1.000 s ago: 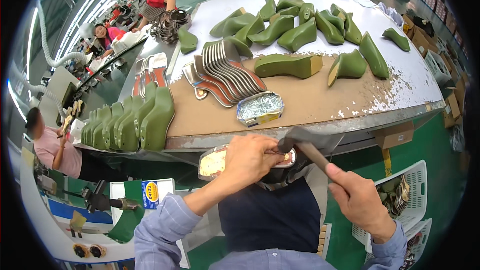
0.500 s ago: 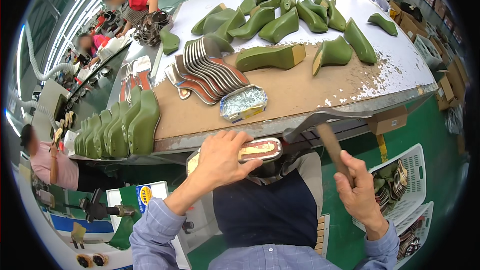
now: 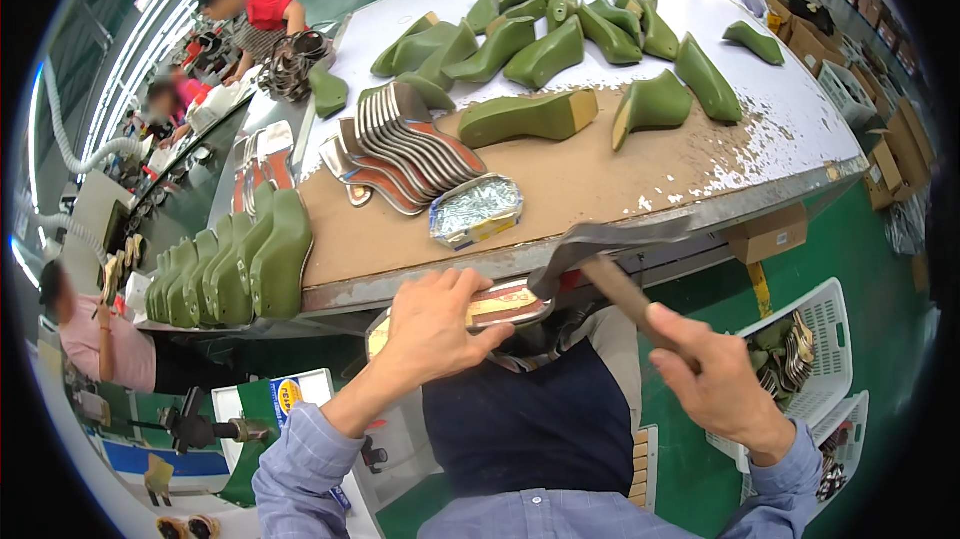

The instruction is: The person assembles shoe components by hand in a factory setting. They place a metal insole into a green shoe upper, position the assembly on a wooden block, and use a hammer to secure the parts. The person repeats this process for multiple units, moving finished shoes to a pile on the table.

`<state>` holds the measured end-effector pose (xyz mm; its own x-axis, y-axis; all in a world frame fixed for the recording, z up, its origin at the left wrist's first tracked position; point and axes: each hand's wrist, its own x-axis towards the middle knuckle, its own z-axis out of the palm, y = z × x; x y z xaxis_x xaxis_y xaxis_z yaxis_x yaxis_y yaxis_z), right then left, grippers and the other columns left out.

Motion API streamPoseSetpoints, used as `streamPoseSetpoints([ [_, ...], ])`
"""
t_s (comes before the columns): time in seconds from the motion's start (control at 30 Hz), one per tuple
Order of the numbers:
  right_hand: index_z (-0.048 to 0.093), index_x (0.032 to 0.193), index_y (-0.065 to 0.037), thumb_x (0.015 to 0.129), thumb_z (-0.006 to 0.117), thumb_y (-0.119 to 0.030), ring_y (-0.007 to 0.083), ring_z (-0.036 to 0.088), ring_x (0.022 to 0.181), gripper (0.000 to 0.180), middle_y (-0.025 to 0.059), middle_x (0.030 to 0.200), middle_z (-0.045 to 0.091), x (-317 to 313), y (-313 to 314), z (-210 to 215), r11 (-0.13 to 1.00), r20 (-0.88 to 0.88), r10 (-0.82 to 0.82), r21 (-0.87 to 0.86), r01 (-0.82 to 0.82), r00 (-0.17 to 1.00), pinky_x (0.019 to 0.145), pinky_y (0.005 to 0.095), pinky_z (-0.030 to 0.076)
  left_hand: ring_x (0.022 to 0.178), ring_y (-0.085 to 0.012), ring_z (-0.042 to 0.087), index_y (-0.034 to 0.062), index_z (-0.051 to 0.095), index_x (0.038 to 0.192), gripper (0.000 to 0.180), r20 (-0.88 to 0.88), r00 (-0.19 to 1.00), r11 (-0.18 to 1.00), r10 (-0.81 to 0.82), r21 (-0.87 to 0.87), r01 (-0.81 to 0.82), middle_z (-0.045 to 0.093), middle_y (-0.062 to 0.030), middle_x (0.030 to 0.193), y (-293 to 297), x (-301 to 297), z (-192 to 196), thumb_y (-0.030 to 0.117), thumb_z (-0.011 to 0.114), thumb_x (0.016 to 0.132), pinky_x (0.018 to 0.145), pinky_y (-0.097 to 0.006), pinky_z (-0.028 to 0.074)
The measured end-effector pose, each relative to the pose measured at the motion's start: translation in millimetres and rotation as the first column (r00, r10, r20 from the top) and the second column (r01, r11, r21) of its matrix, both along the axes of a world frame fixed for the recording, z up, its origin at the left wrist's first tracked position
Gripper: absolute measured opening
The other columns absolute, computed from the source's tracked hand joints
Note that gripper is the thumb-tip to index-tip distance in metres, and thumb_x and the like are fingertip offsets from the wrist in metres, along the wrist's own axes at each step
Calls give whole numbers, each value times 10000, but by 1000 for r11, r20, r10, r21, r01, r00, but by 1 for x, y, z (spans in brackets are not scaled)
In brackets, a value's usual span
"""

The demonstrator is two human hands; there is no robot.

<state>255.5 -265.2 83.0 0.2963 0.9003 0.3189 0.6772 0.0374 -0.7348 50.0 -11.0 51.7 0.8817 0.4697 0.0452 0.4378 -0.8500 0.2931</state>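
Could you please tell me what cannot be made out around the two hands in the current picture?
All in the head view:
- Sole piece: its middle is hidden under the left hand.
- Hammer: its head overlaps the sole piece's right end, so contact cannot be told.
- Packet of small metallic pieces: single pieces are too small to tell apart.
- Lower white crate: partly hidden behind the right sleeve.

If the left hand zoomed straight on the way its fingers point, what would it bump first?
Probably the table's front edge, just beyond the left hand. Depth is hard to judge here, so it might slip over or under instead.
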Motion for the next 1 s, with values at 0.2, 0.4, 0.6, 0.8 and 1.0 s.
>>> streamPoseSetpoints([
  [0.2, 492, 1446, -38, 990, 627, -95, 270, 671, 824, 479, 205, 1275, 609, 1, -19, 15, 909, -87, -90, 400, 118, 992, 742, 358, 556, 937, -322, 663, 71, 653, 1084, 524, 58, 998, 998, -20, 55, 17, 686, -110, 950, 0, -1, -7, 473, 812, 787, 795, -450, 491],
  [0.4, 585, 1343, -16, 903, 721, -12, 393, 680, 1132, 460, 246, 1246, 675, -6, 26, 20, 989, -57, 45, -135, -53, 997, 931, 401, 572, 945, -316, 657, 73, 647, 1083, 526, 21, 1000, 997, -15, 71, 13, 685, -103, 963, 0, -1, -4, 485, 801, 796, 781, -457, 480],
  [0.6, 462, 1474, -68, 972, 645, -29, 176, 558, 661, 535, 69, 854, 616, -4, 2, 29, 847, -197, -23, 517, 124, 980, 599, 293, 488, 945, -309, 649, 70, 645, 1072, 534, 59, 998, 998, -4, 60, 1, 674, -104, 938, 2, -5, -11, 500, 790, 791, 782, -448, 475],
  [0.8, 558, 1371, -38, 931, 683, 1, 346, 719, 868, 459, 202, 1111, 713, -16, 27, -14, 999, 122, 48, -8, -47, 991, 699, 435, 559, 970, -322, 652, 60, 644, 1083, 530, 47, 999, 1000, 5, 13, -6, 684, -118, 962, 4, -5, -12, 473, 798, 789, 814, -462, 486],
  [1.0, 317, 1525, -99, 1038, 531, -50, 103, 566, 612, 534, 50, 808, 594, -20, -6, -31, 980, -488, -189, -34, 198, 852, 550, 256, 467, 967, -323, 651, 43, 643, 1121, 565, 46, 999, 1000, 8, 12, -9, 686, -128, 990, 3, -5, -7, 492, 780, 807, 819, -472, 473],
])
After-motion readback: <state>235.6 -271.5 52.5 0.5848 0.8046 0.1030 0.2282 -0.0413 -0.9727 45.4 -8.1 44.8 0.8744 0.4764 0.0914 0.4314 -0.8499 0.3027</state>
